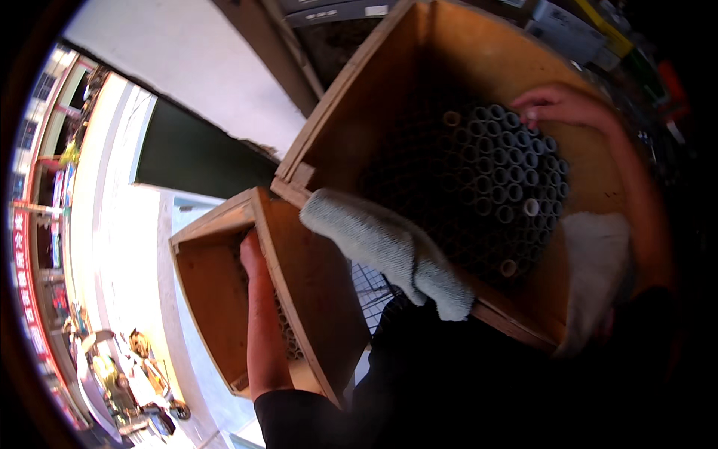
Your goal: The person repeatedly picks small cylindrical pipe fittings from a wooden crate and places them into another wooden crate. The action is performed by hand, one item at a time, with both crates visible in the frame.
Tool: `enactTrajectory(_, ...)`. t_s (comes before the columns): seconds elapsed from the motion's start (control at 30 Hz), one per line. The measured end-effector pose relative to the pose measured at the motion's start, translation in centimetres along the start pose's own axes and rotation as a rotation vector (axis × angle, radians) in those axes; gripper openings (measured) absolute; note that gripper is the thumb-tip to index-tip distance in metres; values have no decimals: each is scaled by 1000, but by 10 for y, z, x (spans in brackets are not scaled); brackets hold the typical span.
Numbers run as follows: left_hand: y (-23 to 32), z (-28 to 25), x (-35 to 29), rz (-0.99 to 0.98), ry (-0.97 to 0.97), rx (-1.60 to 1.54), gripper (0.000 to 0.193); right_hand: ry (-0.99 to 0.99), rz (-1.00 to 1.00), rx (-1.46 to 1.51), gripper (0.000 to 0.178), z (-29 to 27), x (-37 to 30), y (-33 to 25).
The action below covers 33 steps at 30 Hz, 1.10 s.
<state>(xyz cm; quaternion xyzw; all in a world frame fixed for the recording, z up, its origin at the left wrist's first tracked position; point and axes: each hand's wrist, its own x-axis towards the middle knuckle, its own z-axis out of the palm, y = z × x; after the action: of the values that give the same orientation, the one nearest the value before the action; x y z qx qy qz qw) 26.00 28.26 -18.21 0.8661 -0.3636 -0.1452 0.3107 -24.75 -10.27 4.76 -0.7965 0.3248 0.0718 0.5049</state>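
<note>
the right hand (552,105), loosely curled, is at the edge of the tubes (514,176) in the big box (351,84); any grip, i cannot tell. a light touch should avoid jostling them. the left hand (253,253), in the small box (314,262), is too hidden to judge.

Short pale-grey tubes (500,166) stand on end, open ends up, packed side by side in the large wooden box (490,41), more tubes (287,332) partly visible in the smaller wooden box (308,266) to its left.
</note>
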Motion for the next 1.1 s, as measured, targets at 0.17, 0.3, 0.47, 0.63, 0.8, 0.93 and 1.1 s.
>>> enactTrajectory(0.17, -4, 6, 2, -34, -14, 68, 23, 18, 12, -71, 38, -2, -8, -8)
enactTrajectory(0.3, 9, -2, -8, -68, 43, -269, 26, 26, 29, -20, 40, -3, -10, 4)
enactTrajectory(0.47, 17, -32, -31, -249, -42, -905, 42, 26, 59, -96, 39, -2, -12, -1)
enactTrajectory(0.63, 91, -87, -51, -135, 155, -1117, 45, 2, 61, -154, 39, -1, -10, -8)
enactTrajectory(0.8, 224, -135, -61, 73, 117, -721, 44, 5, 94, -183, 41, -1, -7, -3)
enactTrajectory(0.93, 307, -129, -48, 468, -109, -607, 35, 25, 141, -160, 42, -2, -12, -1)
enactTrajectory(1.1, 388, -73, -20, 488, -504, -467, 29, -8, 151, -170, 39, -5, -5, -1)
